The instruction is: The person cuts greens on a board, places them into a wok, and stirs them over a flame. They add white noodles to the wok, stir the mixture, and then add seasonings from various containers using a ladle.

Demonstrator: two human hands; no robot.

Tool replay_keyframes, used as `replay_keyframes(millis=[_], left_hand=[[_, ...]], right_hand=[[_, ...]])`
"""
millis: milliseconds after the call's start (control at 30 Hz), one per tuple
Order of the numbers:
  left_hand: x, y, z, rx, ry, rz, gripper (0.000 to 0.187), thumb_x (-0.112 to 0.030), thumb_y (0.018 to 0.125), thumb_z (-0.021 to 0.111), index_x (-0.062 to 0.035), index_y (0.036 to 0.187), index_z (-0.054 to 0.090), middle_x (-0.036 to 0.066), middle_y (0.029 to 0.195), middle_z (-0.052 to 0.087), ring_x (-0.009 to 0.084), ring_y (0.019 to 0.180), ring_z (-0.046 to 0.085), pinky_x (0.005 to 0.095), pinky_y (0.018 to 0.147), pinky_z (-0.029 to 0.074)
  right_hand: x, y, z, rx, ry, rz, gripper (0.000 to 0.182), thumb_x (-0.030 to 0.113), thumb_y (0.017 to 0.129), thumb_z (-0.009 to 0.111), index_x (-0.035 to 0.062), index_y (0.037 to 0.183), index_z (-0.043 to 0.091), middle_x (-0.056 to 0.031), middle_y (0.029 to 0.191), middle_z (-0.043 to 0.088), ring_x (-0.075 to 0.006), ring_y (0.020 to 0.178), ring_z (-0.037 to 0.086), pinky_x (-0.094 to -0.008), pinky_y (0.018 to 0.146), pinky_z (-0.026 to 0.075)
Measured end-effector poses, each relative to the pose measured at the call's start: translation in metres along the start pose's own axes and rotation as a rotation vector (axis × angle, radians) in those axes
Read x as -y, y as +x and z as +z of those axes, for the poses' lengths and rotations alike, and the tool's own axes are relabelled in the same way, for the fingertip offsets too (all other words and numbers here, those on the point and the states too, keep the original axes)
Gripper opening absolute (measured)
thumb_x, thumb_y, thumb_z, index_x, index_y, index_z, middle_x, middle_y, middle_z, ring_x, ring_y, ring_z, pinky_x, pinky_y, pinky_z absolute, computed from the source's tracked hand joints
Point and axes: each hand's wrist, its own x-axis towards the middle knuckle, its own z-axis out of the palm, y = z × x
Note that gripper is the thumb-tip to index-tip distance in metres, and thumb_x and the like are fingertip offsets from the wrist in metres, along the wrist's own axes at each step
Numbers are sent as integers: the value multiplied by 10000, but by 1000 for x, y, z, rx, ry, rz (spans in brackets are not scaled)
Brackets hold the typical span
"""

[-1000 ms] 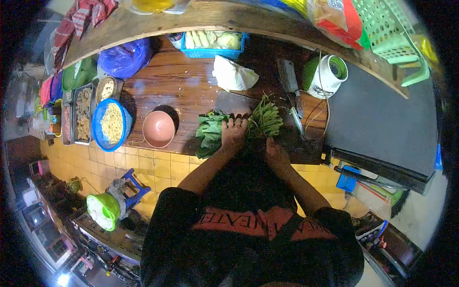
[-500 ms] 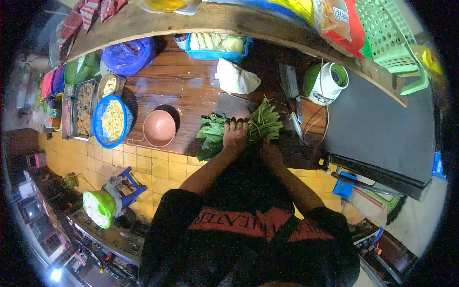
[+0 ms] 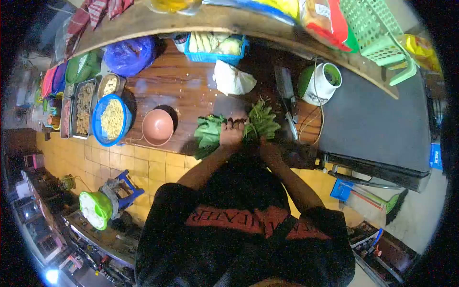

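A bunch of leafy greens (image 3: 209,134) lies across the near edge of the brown table, its leaves at the left and its stems (image 3: 263,119) fanned out at the right. My left hand (image 3: 232,135) is closed over the middle of the bunch, knuckles up. Close to the stem side, low at the table edge, is my right hand (image 3: 269,148); it is in shadow and its fingers are hidden. Part of a dark grey board (image 3: 229,103) shows behind the greens. Beyond it sits a white-wrapped bundle (image 3: 234,79).
Left of the greens stand a pink bowl (image 3: 158,127) and a blue basket of noodles (image 3: 112,120). A cleaver (image 3: 284,82) and a knife (image 3: 291,125) lie at the right, near a white-green container (image 3: 323,83). A wooden shelf (image 3: 229,24) overhangs the back.
The view has shifted slightly, so everything sits a little further left. The left hand keeps its hold on the greens, and the right hand stays beside the stems.
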Motion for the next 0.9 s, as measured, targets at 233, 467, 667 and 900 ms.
replay_keyframes(millis=[233,467,667,900], left_hand=[[0,1,-6,134,3,-37,274,-183,783,454,-83,1031,515,84,975,569,275,914,498,431,791,358],[5,-5,8,105,-29,6,304,-184,776,465,-87,1058,523,100,949,599,295,875,535,444,819,370],[6,-4,-5,208,-10,27,364,-203,780,478,-67,1118,490,96,1036,579,300,893,530,451,836,358],[1,-8,-8,119,52,45,421,-227,732,541,-70,1120,499,76,1025,572,269,850,528,397,797,381]], right_hand=[[-16,-24,63,116,991,166,446,248,910,420,8,1276,333,-156,660,537,-286,515,497,-410,522,438],[10,-38,74,147,496,353,542,269,866,472,-8,1305,315,-193,831,576,-291,606,526,-412,563,456],[6,-30,94,127,347,153,630,283,855,483,18,1359,216,-198,977,577,-341,850,571,-422,697,472],[16,-43,-1,245,1185,495,491,223,903,381,15,1333,264,-192,1280,398,-324,1146,437,-402,915,389]])
